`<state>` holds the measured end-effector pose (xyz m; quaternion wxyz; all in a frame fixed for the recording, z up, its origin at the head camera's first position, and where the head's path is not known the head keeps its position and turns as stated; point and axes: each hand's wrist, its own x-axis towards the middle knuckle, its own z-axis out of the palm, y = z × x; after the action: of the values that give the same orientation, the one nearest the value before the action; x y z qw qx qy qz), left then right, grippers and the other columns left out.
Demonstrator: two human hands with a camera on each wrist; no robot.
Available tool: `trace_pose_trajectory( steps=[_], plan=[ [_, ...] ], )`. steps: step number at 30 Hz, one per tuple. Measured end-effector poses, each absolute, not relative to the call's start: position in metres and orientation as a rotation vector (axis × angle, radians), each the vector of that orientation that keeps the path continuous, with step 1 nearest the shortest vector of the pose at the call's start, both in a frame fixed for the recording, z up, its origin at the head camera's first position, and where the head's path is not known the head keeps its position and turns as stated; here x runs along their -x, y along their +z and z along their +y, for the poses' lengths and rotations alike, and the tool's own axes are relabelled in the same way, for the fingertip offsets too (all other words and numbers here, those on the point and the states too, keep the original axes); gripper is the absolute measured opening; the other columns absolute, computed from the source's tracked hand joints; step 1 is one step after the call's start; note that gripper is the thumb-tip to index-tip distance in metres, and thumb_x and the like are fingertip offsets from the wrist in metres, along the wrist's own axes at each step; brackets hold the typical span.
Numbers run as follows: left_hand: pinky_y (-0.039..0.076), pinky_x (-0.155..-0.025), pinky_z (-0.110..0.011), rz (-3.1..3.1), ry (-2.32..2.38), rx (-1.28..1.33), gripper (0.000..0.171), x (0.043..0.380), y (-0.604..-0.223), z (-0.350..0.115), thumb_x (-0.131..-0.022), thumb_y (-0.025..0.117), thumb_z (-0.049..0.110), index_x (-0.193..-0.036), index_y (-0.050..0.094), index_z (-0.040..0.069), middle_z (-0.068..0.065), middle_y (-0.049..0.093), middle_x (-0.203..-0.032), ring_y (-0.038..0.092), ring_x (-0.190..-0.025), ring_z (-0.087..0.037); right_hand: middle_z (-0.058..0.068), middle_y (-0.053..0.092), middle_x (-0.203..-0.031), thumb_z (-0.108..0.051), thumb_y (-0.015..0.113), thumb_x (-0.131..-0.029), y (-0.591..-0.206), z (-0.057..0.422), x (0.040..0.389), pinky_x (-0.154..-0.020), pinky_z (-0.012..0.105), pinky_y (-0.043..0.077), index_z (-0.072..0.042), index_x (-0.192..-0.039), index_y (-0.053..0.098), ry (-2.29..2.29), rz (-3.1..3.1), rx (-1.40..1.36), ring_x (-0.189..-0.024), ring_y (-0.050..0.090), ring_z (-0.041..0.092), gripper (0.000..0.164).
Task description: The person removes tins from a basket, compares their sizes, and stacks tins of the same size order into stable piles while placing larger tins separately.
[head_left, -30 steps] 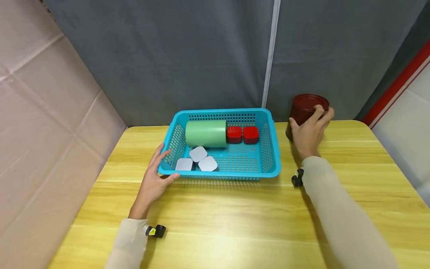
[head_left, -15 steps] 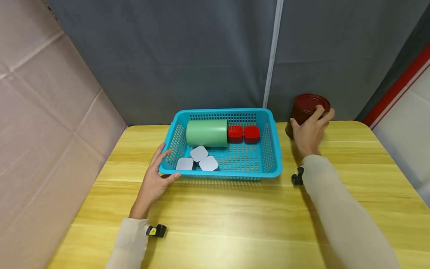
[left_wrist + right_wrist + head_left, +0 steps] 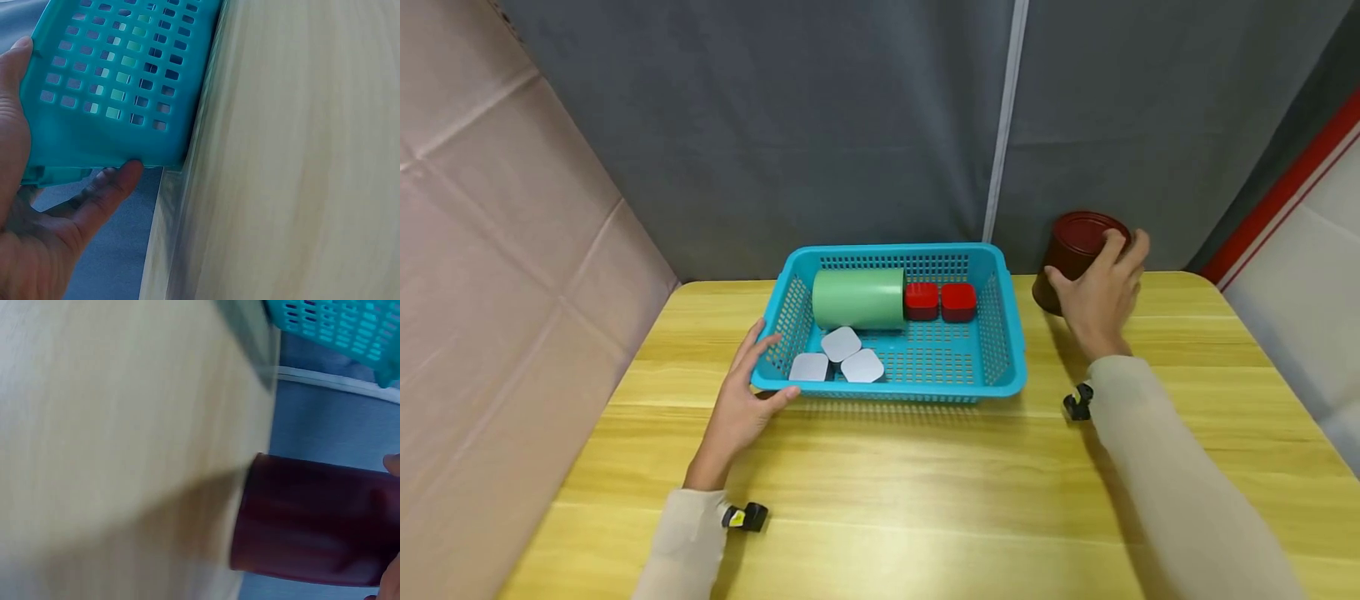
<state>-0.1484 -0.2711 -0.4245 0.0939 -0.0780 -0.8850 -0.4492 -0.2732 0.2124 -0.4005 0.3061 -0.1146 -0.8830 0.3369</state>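
My left hand (image 3: 741,408) holds the near left corner of a blue plastic basket (image 3: 925,390), thumb along the near rim and fingers at the left side; the left wrist view shows the same basket (image 3: 94,134) close up. A green cylinder (image 3: 857,298) lies on its side inside, with two red blocks (image 3: 958,302) to its right and three white-topped blocks (image 3: 862,365) in front. To the right of the basket, a dark red lidded canister (image 3: 1067,254) stands upright at the table's back. My right hand (image 3: 1097,300) grips it, thumb on the left and fingers over the lid's right edge.
The wooden table (image 3: 895,492) runs under everything, its back edge against a grey curtain (image 3: 820,133). A pale panel (image 3: 512,275) closes off the left side. A white panel with a red strip (image 3: 1285,196) stands at the right.
My right wrist has shifted slightly to the right and the canister shows a very small shift left in the picture. The left hand and basket stay in place.
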Motion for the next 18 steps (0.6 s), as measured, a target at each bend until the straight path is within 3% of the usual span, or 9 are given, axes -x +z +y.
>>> trace_pose_trajectory(
  steps=[11,18],
  plan=[
    [0.029,-0.119,-0.073,-2.644,-1.311,0.233,0.077,0.149,-0.427,-0.27,-0.089,0.085,0.021,-0.156,0.048,0.017,0.004,0.014,-0.177,0.017,-0.161,-0.042,0.02,0.034,-0.158,-0.034,0.081,-0.09,-0.373,0.204,0.256,-0.103,0.07,0.049,-0.003,-0.146,0.042,0.806,-2.282,0.103,-0.143,0.042,0.042,0.075],
    [0.03,-0.118,-0.073,-2.643,-1.308,0.232,0.078,0.148,-0.427,-0.272,-0.088,0.086,0.02,-0.156,0.048,0.016,0.004,0.014,-0.177,0.018,-0.161,-0.043,0.024,0.042,-0.151,-0.027,0.082,-0.09,-0.358,0.191,0.246,-0.105,0.065,0.05,0.0,-0.146,0.045,0.849,-2.264,-0.056,-0.136,0.047,0.042,0.072]
  ],
)
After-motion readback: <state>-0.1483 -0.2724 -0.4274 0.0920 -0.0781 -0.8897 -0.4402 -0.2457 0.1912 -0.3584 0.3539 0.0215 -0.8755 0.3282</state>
